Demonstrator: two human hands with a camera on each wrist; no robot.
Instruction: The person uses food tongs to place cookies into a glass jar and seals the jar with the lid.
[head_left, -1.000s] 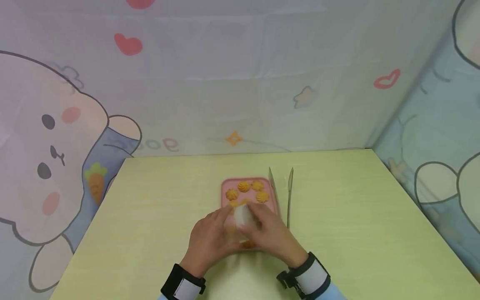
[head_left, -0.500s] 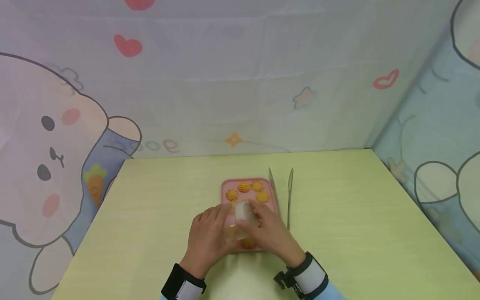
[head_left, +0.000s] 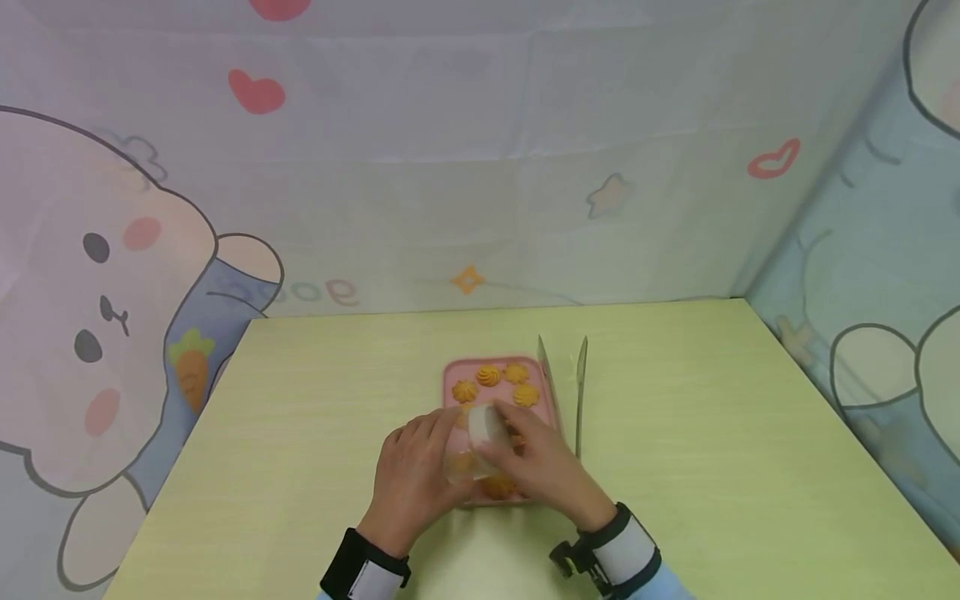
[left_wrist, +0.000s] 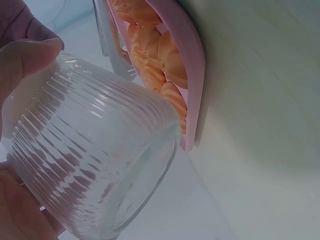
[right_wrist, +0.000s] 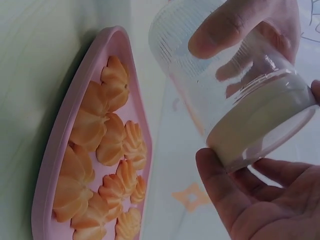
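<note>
A clear ribbed glass jar (left_wrist: 95,145) with a whitish lid (right_wrist: 260,120) is held tilted above a pink tray (head_left: 454,365). My left hand (head_left: 416,471) grips the jar's body, its thumb and fingers around the glass in the right wrist view. My right hand (head_left: 543,462) pinches the lid at its edge, fingers and thumb curled round it. The lid sits on the jar's mouth, and no contents show through the glass. Several golden piped cookies (right_wrist: 117,140) lie on the tray; the hands hide part of them in the head view.
Two long, thin metal utensils lie right of the tray: one blade-like piece (head_left: 547,371) along its edge and another (head_left: 580,400) farther right. A pale yellow table (head_left: 712,467) extends around them, with a printed cloth (head_left: 420,167) behind it.
Both hands stay over the tray and shift only slightly. The jar's clear body shows a little more between them than a second ago. The tray and utensils stay put.
</note>
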